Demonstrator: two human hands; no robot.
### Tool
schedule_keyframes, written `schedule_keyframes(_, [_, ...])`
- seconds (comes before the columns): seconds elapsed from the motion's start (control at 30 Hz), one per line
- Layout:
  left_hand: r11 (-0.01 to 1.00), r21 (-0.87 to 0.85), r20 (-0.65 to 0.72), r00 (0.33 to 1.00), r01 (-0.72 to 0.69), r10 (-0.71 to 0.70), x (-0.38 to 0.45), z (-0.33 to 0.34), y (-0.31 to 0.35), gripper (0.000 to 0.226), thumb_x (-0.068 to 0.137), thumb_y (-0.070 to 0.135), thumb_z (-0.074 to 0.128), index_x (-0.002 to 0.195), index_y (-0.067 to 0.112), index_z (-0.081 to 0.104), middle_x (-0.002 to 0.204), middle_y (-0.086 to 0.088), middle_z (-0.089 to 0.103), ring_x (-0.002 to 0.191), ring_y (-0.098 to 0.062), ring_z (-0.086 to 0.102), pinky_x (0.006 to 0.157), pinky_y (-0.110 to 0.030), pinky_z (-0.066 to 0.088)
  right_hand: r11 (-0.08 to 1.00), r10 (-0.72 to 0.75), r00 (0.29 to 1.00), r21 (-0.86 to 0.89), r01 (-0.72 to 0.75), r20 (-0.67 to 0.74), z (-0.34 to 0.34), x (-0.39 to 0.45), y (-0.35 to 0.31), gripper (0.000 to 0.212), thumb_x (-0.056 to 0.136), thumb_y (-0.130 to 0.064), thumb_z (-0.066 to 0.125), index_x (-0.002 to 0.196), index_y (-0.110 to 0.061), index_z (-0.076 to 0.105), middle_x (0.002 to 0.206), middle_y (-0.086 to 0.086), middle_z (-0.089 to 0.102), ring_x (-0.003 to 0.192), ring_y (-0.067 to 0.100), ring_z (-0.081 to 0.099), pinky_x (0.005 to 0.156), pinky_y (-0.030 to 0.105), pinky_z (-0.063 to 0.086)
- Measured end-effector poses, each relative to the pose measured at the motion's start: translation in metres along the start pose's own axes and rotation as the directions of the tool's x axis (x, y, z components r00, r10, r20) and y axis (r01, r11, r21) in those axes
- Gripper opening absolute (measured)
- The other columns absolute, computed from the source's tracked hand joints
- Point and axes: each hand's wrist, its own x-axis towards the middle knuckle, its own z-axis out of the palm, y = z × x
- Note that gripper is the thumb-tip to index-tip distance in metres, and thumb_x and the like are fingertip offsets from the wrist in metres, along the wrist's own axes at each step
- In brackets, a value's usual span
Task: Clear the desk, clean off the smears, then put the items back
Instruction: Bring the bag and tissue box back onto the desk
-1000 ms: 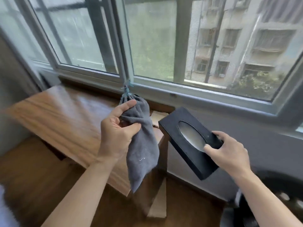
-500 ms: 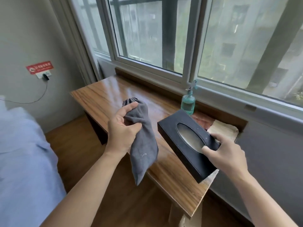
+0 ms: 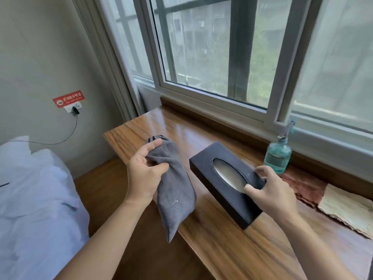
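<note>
Gleaming under the window [image 3: 212,57], the wooden desk [image 3: 232,239] meets left hand [image 3: 143,178] clutching cloth [image 3: 175,190], right hand [image 3: 272,197] grasping tissue box [image 3: 222,178].

L hand [image 3: 143,174] w/ cloth [image 3: 173,190], R hand [image 3: 270,194] w/ box [image 3: 210,168]

Far left part of counter [image 3: 161,126] bare wood, lots of room for hand. Middle taken up: left hand [image 3: 143,174] holds grey cloth [image 3: 173,190] over front edge, right hand [image 3: 272,190] holds black tissue box [image 3: 218,174] just beside it. Thin gap between cloth and box. Green bottle [image 3: 277,156] stands at back by window ledge. Folded cloths [image 3: 333,201] cover right back part. Near right front of counter bare. Bed [image 3: 30,199] close on left, floor strip between.
</note>
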Motion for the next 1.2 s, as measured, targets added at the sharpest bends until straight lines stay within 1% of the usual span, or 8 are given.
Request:
schedule_keyframes(0.13, [0.999, 0.045, 0.033, 0.999, -0.011, 0.009, 0.067, -0.008, -0.011, 0.068, 0.077, -0.020, 0.076, 0.113, 0.038, 0.077, 0.123, 0.010, 0.076, 0.126, -0.011, 0.067, 0.107, -0.046, 0.056, 1.000, 0.026, 0.999, 0.010, -0.026, -0.026, 0.026, 0.051, -0.027, 0.046, 0.077, -0.048, 0.074, 0.119, -0.042, 0.054, 0.109, -0.013, 0.071, 0.084, 0.022, 0.061, 0.071, 0.036, 0.041])
schedule_keyframes(0.27, [0.997, 0.078, 0.072, 0.997, -0.030, 0.025, 0.125, -0.017, -0.018, 0.064, 0.078, -0.018, 0.078, 0.114, 0.035, 0.075, 0.124, 0.009, 0.075, 0.126, -0.010, 0.066, 0.104, -0.046, 0.058, 0.999, 0.046, 0.999, 0.018, -0.046, -0.026, 0.052, 0.095, -0.051, 0.045, 0.077, -0.046, 0.072, 0.117, -0.044, 0.054, 0.100, -0.013, 0.071, 0.086, 0.025, 0.065, 0.075, 0.039, 0.051])
schedule_keyframes(0.37, [0.995, 0.089, 0.087, 0.996, -0.033, 0.025, 0.166, -0.022, -0.026, 0.063, 0.080, -0.017, 0.078, 0.114, 0.036, 0.074, 0.124, 0.009, 0.075, 0.126, -0.012, 0.066, 0.104, -0.046, 0.058, 0.998, 0.049, 0.999, -0.030, -0.050, -0.020, 0.067, 0.121, -0.065, 0.047, 0.077, -0.048, 0.071, 0.120, -0.045, 0.052, 0.106, -0.013, 0.072, 0.089, 0.024, 0.066, 0.077, 0.038, 0.052])
schedule_keyframes(0.47, [0.994, 0.103, 0.112, 0.993, -0.038, 0.027, 0.198, -0.024, -0.033, 0.064, 0.081, -0.019, 0.075, 0.114, 0.035, 0.073, 0.115, 0.018, 0.076, 0.120, -0.005, 0.069, 0.103, -0.042, 0.059, 0.994, 0.091, 0.996, -0.052, -0.092, -0.018, 0.085, 0.141, -0.079, 0.047, 0.077, -0.047, 0.071, 0.121, -0.043, 0.054, 0.113, -0.012, 0.073, 0.098, 0.027, 0.067, 0.079, 0.037, 0.048])
schedule_keyframes(0.7, [0.998, 0.055, 0.182, 0.983, -0.043, 0.032, 0.283, -0.049, -0.065, 0.063, 0.078, -0.023, 0.074, 0.117, 0.028, 0.075, 0.117, 0.009, 0.078, 0.120, -0.011, 0.070, 0.102, -0.040, 0.057, 0.990, 0.134, 0.991, -0.038, -0.134, 0.003, 0.140, 0.200, -0.129, 0.047, 0.075, -0.047, 0.070, 0.120, -0.045, 0.055, 0.116, -0.013, 0.071, 0.107, 0.025, 0.066, 0.084, 0.036, 0.050])
schedule_keyframes(0.87, [0.999, 0.009, 0.289, 0.957, -0.041, 0.036, 0.350, -0.070, -0.086, 0.067, 0.077, -0.024, 0.073, 0.113, 0.033, 0.075, 0.114, 0.012, 0.078, 0.116, -0.011, 0.072, 0.090, -0.024, 0.059, 0.988, 0.154, 0.988, -0.005, -0.154, -0.005, 0.189, 0.247, -0.173, 0.045, 0.075, -0.042, 0.071, 0.118, -0.044, 0.058, 0.114, -0.016, 0.068, 0.108, 0.019, 0.064, 0.086, 0.034, 0.048])
schedule_keyframes(1.07, [0.999, 0.002, 0.393, 0.919, -0.040, 0.036, 0.417, -0.091, -0.103, 0.068, 0.075, -0.022, 0.074, 0.111, 0.036, 0.078, 0.111, 0.003, 0.080, 0.113, -0.018, 0.074, 0.102, -0.048, 0.058, 0.968, 0.251, 0.967, 0.020, -0.251, -0.029, 0.236, 0.297, -0.202, 0.050, 0.069, -0.042, 0.072, 0.117, -0.045, 0.062, 0.120, -0.017, 0.068, 0.116, 0.015, 0.062, 0.093, 0.035, 0.050])
schedule_keyframes(1.2, [1.000, -0.024, 0.467, 0.884, -0.010, 0.020, 0.445, -0.100, -0.104, 0.068, 0.077, -0.022, 0.075, 0.110, 0.037, 0.079, 0.112, 0.006, 0.080, 0.115, -0.016, 0.073, 0.103, -0.048, 0.058, 0.961, 0.276, 0.959, 0.049, -0.273, -0.068, 0.257, 0.326, -0.204, 0.052, 0.077, -0.040, 0.077, 0.128, -0.039, 0.065, 0.132, -0.005, 0.065, 0.122, 0.020, 0.058, 0.097, 0.035, 0.049])
